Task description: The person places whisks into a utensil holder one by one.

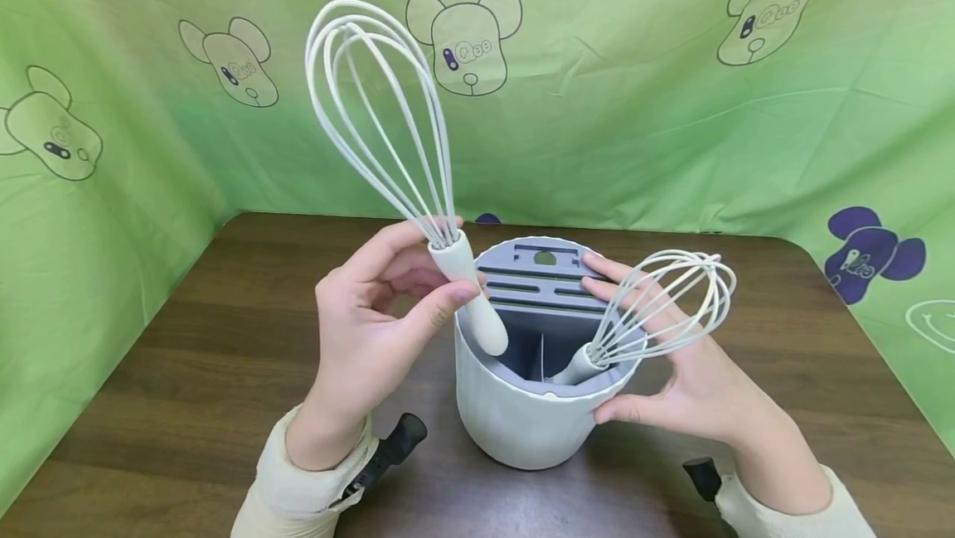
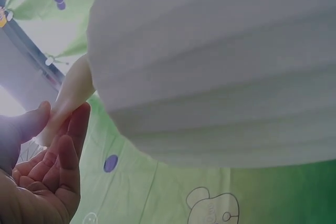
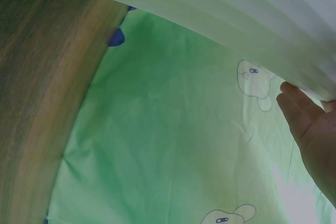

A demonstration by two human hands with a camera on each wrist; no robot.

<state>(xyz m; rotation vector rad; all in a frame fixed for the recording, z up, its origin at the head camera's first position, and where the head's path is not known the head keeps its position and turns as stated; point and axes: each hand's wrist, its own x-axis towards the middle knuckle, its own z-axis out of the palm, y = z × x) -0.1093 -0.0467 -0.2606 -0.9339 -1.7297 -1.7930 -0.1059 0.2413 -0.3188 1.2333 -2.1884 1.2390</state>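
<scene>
Between thumb and fingers my left hand pinches the pale handle of a large balloon whisk. The whisk tilts with its wire loops up to the left, and its handle end overlaps the near left rim of a white utensil holder. In the left wrist view the handle shows beside the holder's ribbed wall. My right hand holds the holder's right side, thumb at the front and fingers along the rim. A smaller whisk leans right inside the holder, its handle end hidden below the rim.
The holder has a grey slotted insert at the back and a thin divider in its front opening. It stands on a dark wooden table. A green printed cloth hangs behind and at the sides.
</scene>
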